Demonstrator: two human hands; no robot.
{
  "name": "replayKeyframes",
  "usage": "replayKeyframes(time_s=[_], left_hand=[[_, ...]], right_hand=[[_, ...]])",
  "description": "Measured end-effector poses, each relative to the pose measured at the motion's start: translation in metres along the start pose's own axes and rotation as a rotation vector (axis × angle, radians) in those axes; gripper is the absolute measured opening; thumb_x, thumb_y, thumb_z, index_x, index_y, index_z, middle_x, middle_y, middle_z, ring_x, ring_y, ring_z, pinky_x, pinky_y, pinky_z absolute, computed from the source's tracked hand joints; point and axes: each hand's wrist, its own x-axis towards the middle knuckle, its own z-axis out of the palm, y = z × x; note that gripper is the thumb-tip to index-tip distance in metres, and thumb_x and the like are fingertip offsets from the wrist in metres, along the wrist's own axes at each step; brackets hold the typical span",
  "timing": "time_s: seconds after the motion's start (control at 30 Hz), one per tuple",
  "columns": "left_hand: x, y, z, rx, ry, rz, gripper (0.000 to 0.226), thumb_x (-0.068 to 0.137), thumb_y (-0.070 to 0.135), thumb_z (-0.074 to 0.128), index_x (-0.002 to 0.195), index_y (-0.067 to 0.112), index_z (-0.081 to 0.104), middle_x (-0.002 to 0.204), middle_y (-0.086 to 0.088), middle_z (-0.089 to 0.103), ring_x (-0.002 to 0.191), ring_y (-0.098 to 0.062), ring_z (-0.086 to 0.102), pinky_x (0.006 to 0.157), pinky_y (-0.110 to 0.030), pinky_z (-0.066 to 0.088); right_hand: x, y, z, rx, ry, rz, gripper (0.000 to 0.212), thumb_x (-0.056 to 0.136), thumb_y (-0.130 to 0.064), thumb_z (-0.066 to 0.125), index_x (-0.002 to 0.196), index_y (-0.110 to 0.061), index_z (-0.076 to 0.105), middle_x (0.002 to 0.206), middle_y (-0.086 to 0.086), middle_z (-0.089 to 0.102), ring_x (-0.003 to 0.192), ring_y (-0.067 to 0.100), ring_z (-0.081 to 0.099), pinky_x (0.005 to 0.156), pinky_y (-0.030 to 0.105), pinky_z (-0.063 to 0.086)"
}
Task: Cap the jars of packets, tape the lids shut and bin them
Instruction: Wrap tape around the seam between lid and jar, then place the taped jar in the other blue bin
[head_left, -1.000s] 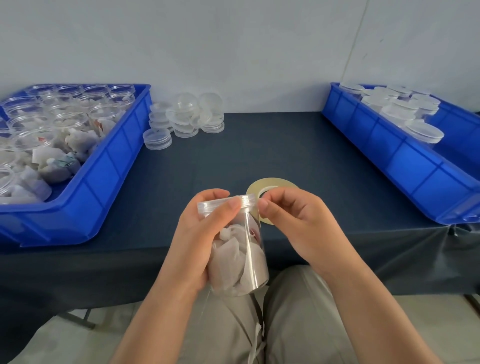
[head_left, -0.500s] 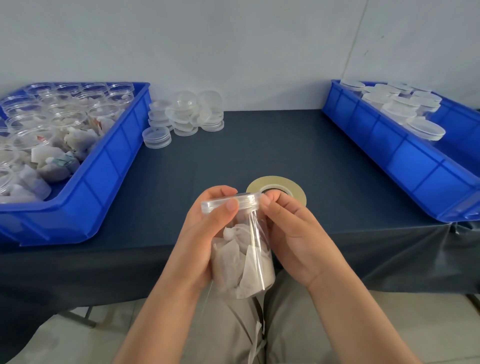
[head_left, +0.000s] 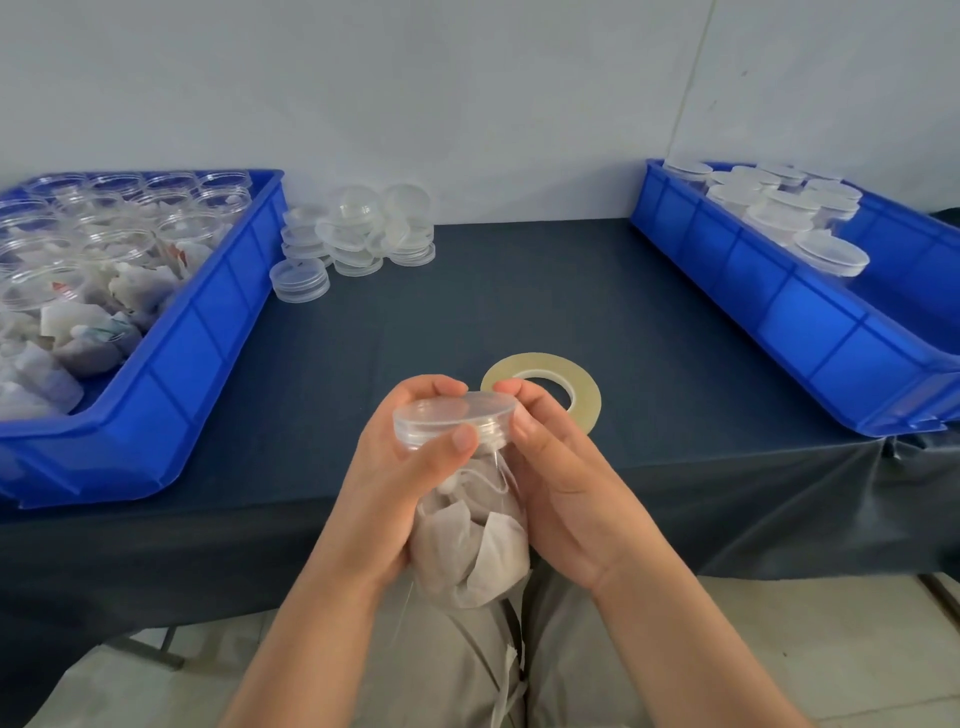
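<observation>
Fingers (head_left: 434, 385) of the left hand (head_left: 395, 483) curl round the neck of the clear jar (head_left: 472, 540) of packets, thumb pressed on the rim of its lid (head_left: 452, 413). The right hand (head_left: 563, 483) pinches the lid's other edge, palm against the jar's side. The jar is tilted, just on the person's side of the tape roll (head_left: 584, 387). Left of the roll stands a blue bin (head_left: 171, 364) of open jars. Right of it is another bin (head_left: 779, 312) of capped ones. Loose lids (head_left: 358, 239) lie beyond it.
</observation>
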Motion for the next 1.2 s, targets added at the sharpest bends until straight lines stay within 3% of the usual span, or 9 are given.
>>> replayKeyframes(time_s=[0.17,0.47,0.6,0.73,0.8,0.9,1.0,1.1,1.2], left_hand=[[0.002,0.005,0.000,0.069,-0.082,0.032,0.082,0.066,0.067,0.093,0.131,0.025,0.065,0.124,-0.012,0.073,0.113,-0.033,0.071,0.093,-0.043,0.058],[0.010,0.012,0.012,0.126,-0.155,0.114,0.103,0.062,0.083,0.084,0.138,0.018,0.059,0.126,-0.016,0.073,0.116,-0.035,0.072,0.096,-0.046,0.058],[0.011,0.007,0.024,0.350,-0.046,0.247,0.086,0.075,0.092,0.063,0.135,0.030,0.060,0.125,0.005,0.075,0.112,-0.017,0.074,0.091,-0.026,0.059],[0.015,0.001,0.034,0.455,-0.060,0.292,0.061,0.081,0.092,0.055,0.131,0.057,0.054,0.129,0.018,0.071,0.114,-0.006,0.071,0.087,-0.013,0.052],[0.016,-0.005,0.037,0.323,-0.091,0.222,0.062,0.082,0.094,0.050,0.132,0.059,0.059,0.137,0.021,0.067,0.125,-0.004,0.066,0.100,-0.022,0.052],[0.027,-0.003,0.043,0.078,-0.152,0.033,0.101,0.058,0.102,0.064,0.142,0.044,0.062,0.148,0.014,0.063,0.138,-0.010,0.058,0.116,-0.045,0.042],[0.048,0.008,0.043,0.135,-0.029,0.046,0.134,0.015,0.107,0.066,0.124,0.030,0.058,0.131,0.017,0.061,0.119,0.001,0.058,0.099,-0.024,0.045],[0.053,0.014,0.029,0.138,0.041,-0.034,0.116,0.025,0.094,0.081,0.114,0.022,0.063,0.124,0.010,0.069,0.114,-0.005,0.064,0.093,-0.032,0.057],[0.045,0.003,-0.005,0.091,0.009,-0.099,0.027,0.099,0.033,0.065,0.111,0.009,0.067,0.127,-0.009,0.072,0.121,-0.027,0.067,0.072,-0.026,0.065]], right_hand=[[-0.002,-0.004,-0.002,0.039,-0.081,-0.078,0.057,0.077,-0.040,0.095,0.122,-0.021,0.066,0.128,0.014,0.061,0.114,0.031,0.063,0.100,0.045,0.053],[-0.009,-0.001,-0.004,-0.081,0.032,-0.271,0.039,0.097,-0.049,0.075,0.126,-0.024,0.069,0.127,0.018,0.065,0.120,0.038,0.062,0.107,0.050,0.050],[-0.011,-0.010,-0.015,-0.599,0.198,-0.393,0.049,0.104,-0.064,0.047,0.141,-0.035,0.062,0.123,0.020,0.063,0.115,0.049,0.060,0.104,0.045,0.050],[-0.018,-0.036,-0.028,-1.130,0.057,-0.370,0.106,0.077,-0.066,0.085,0.161,-0.029,0.031,0.154,-0.010,0.047,0.141,0.017,0.053,0.112,0.039,0.048],[-0.019,-0.051,-0.029,-1.316,0.058,-0.322,0.113,0.070,-0.059,0.093,0.161,-0.036,0.031,0.155,-0.022,0.045,0.141,0.000,0.049,0.113,0.034,0.047],[-0.020,-0.076,-0.032,-1.384,0.098,-0.322,0.109,0.071,-0.058,0.093,0.161,-0.035,0.037,0.151,-0.028,0.047,0.140,-0.010,0.043,0.113,0.015,0.037],[-0.017,-0.118,-0.043,-1.374,0.263,-0.312,0.108,0.071,-0.058,0.092,0.161,-0.040,0.036,0.142,-0.035,0.047,0.135,-0.014,0.043,0.107,0.006,0.034],[-0.009,-0.178,-0.063,-1.326,0.577,-0.481,0.099,0.066,-0.070,0.085,0.152,-0.038,0.049,0.137,-0.028,0.055,0.124,-0.008,0.054,0.095,0.012,0.045],[0.004,-0.255,-0.094,-1.439,0.917,-0.604,0.098,0.064,-0.080,0.069,0.147,-0.029,0.055,0.133,-0.020,0.055,0.117,0.000,0.054,0.095,0.022,0.041]])
